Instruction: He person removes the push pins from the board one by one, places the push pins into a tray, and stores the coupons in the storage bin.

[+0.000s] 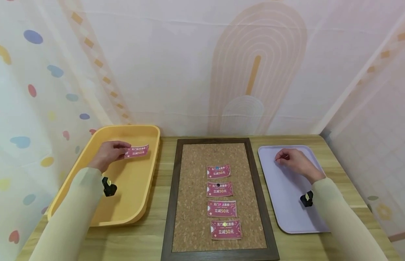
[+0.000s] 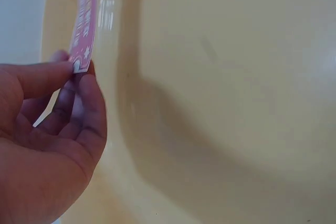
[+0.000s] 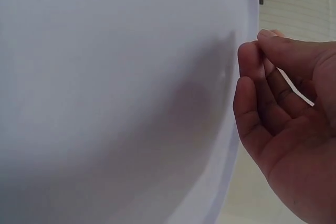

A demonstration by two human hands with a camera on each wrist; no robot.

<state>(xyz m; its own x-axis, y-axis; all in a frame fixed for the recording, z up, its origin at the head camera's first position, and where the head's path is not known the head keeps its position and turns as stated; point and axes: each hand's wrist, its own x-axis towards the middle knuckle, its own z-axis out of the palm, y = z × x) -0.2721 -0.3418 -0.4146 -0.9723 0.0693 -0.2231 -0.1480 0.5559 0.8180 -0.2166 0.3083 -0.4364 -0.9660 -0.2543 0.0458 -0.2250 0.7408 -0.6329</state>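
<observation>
Thumb and fingers of my left hand (image 1: 112, 154) pinch the left end of a pink printed coupon (image 1: 138, 151) above the yellow tray (image 1: 130, 195). In the left wrist view the coupon (image 2: 84, 24) bows slightly and sticks up past the fingertips. Over the lavender tray (image 1: 287, 203), my right hand (image 1: 295, 162) has its fingers curled, thumb tip against index fingertip. Nothing shows between those tips in the right wrist view, though a tiny thing there could be hidden. Between the trays lies a cork board (image 1: 192, 203) with several pink coupons (image 1: 218, 172) pinned in a column.
A dark wooden frame (image 1: 171, 214) edges the cork board. Small pins of different colours, such as a yellow pin (image 1: 224, 224), hold the coupons. Everything stands on a wood-grain table (image 1: 140, 241). A patterned curtain (image 1: 176, 72) hangs behind and along both sides.
</observation>
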